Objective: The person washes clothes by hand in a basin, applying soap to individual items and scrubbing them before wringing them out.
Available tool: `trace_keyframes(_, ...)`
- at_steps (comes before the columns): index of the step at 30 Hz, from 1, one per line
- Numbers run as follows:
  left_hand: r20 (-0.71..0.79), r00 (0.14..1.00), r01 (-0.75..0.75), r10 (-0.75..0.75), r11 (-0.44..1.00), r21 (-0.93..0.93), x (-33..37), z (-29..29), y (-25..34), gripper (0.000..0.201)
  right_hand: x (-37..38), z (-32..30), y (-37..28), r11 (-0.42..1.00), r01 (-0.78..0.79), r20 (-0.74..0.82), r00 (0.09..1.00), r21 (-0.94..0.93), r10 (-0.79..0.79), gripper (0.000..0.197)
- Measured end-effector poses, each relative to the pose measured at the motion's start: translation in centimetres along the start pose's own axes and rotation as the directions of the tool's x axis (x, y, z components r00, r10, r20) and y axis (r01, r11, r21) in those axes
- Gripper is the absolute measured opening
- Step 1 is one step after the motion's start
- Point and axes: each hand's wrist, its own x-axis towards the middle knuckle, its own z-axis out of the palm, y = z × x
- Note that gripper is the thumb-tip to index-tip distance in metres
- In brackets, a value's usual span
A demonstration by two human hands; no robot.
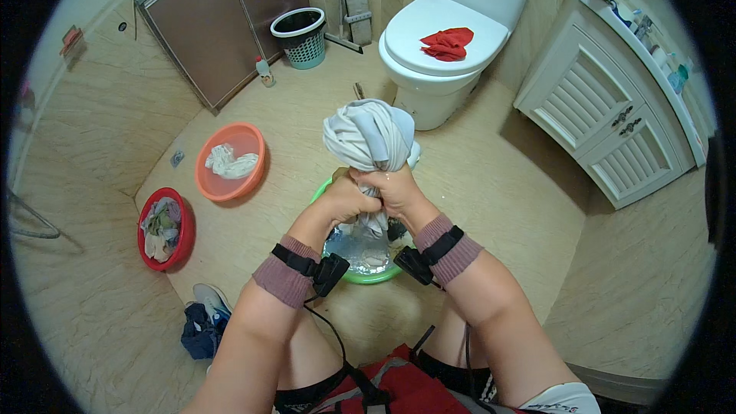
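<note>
A bunched wet white and pale-grey cloth (368,134) is gripped between my two hands above a green basin (371,279). My left hand (349,198) is closed round its lower part. Right beside it, touching it, my right hand (395,190) is closed on the same cloth. The bulk of the fabric bulges beyond my fists, and its lower end hangs down toward the basin. Water and some dark cloth show in the basin, partly hidden by my hands and wrists.
On the left stand an orange basin (201,184) with white cloth and a red basin (186,249) with mixed clothes. Shoes (212,299) lie near my left knee. Ahead are a waste bin (305,52) and a toilet (414,19) with red cloth (448,44); a white cabinet (586,77) stands right.
</note>
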Motion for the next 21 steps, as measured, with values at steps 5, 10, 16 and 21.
trace_keyframes(5,-0.025,0.996,0.085,-0.085,0.996,-0.019,-0.2,0.6,-0.9,0.047,0.0,0.8,0.1,0.997,0.0,0.024,1.0,-0.082,0.002,0.044)
trace_keyframes(10,-0.178,0.97,-0.14,0.163,0.981,0.136,0.7,2.7,-1.8,0.053,1.1,-1.4,2.9,0.83,0.118,-0.129,0.967,-0.545,-0.222,0.055)
trace_keyframes(16,-0.235,0.921,-0.113,0.311,0.789,0.604,1.6,1.8,-4.3,0.057,0.3,1.0,1.0,0.495,0.204,0.04,0.946,-0.845,-0.323,0.04)
trace_keyframes(21,-0.249,0.912,-0.149,0.326,0.828,0.541,1.8,2.0,-4.2,0.054,0.6,1.3,0.6,0.49,0.14,-0.04,0.94,-0.861,-0.338,0.046)
